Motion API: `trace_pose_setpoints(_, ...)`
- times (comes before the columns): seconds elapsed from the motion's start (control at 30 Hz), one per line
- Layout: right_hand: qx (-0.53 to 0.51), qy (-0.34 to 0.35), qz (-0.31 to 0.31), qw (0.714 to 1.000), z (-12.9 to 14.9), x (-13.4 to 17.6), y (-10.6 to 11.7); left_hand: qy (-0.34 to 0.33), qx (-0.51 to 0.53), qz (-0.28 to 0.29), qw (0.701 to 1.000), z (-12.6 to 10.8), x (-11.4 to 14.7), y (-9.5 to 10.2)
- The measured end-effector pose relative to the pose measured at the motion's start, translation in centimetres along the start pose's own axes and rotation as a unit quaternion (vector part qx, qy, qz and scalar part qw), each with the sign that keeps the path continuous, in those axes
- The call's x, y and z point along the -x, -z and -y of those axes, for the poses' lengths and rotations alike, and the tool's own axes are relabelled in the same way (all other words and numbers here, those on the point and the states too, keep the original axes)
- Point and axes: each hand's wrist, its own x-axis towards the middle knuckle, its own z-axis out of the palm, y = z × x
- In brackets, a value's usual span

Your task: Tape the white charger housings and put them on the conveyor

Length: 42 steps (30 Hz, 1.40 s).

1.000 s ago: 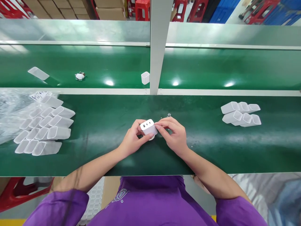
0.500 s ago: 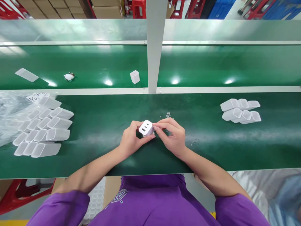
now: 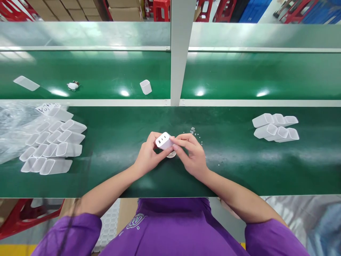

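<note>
A white plug charger (image 3: 164, 141), with several dark port slots in its end face, is tilted up in my left hand (image 3: 147, 154). Fingers behind it and a thumb below keep it gripped. My right hand (image 3: 193, 153) has its fingertips pinched together against the charger's right side; whatever small thing they may hold is hidden. Under the charger, partly covered by my left thumb, shows a round whitish object (image 3: 172, 155). Just beyond my right hand, tiny clear bits (image 3: 192, 130) lie scattered on the green bench (image 3: 122, 124).
Rows of white open-ended sleeves (image 3: 65, 149) sit at left beside a clear plastic bag (image 3: 13, 131). More white sleeves (image 3: 275, 128) are grouped at right. A grey post (image 3: 179, 53) rises ahead. Behind it, a green belt (image 3: 106, 71) carries a white shell (image 3: 145, 87) and small parts.
My right fingertips have moved up and in against the charger, which has turned slightly. More of the round object below shows. The pieces on the back belt have shifted left.
</note>
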Motion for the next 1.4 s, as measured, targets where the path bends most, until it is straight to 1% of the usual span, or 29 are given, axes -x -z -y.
trace_pose_setpoints(0.07, -0.039, -0.046, 0.016, 0.998, -0.2, -0.6, 0.5, 0.029, 0.080, 0.064, 0.994, -0.2, -0.1, 0.0)
trace_pose_setpoints(0.1, -0.060, -0.066, 0.025, 0.996, -0.2, -0.8, 0.7, 0.039, 0.103, 0.084, 0.990, -0.2, -0.1, 0.0)
trace_pose_setpoints(0.17, -0.098, -0.097, 0.044, 0.989, -0.4, -1.0, 0.8, 0.053, 0.118, 0.104, 0.986, -0.3, 0.0, 0.1)
trace_pose_setpoints(0.27, -0.142, -0.140, 0.063, 0.978, -0.5, -0.9, 0.6, 0.057, 0.103, 0.110, 0.987, -0.4, 0.0, 0.2)
trace_pose_setpoints(0.37, -0.181, -0.189, 0.076, 0.962, -0.4, -0.8, 0.3, 0.047, 0.066, 0.102, 0.991, -0.4, 0.0, 0.5)
trace_pose_setpoints(0.47, -0.212, -0.212, 0.083, 0.950, -0.2, -0.7, 0.1, 0.036, 0.017, 0.092, 0.995, -0.3, 0.0, 0.7)
trace_pose_setpoints(0.6, -0.232, -0.214, 0.081, 0.946, -0.2, -0.7, 0.1, 0.018, -0.008, 0.085, 0.996, -0.2, 0.0, 0.8)
trace_pose_setpoints(0.9, -0.233, -0.241, 0.094, 0.938, -0.2, -0.5, 0.2, 0.002, -0.029, 0.070, 0.997, -0.1, -0.2, 0.7)
trace_pose_setpoints(1.1, -0.177, -0.238, 0.112, 0.948, 0.2, -0.5, 0.6, -0.011, -0.071, 0.065, 0.995, 0.1, -0.3, 0.6)
trace_pose_setpoints(1.23, -0.148, -0.220, 0.116, 0.957, -0.1, -0.8, 0.9, -0.003, -0.091, 0.076, 0.993, 0.1, -0.5, 0.7)
trace_pose_setpoints(1.3, -0.148, -0.204, 0.114, 0.961, -0.6, -0.9, 0.9, 0.004, -0.082, 0.086, 0.993, 0.2, -0.7, 0.6)
trace_pose_setpoints(1.37, -0.128, -0.162, 0.103, 0.973, -1.0, -0.8, 0.6, 0.012, -0.046, 0.075, 0.996, 0.4, -0.9, 0.3)
trace_pose_setpoints(1.4, -0.100, -0.125, 0.097, 0.982, -1.1, -0.7, 0.3, 0.018, -0.019, 0.059, 0.998, 0.6, -1.0, 0.1)
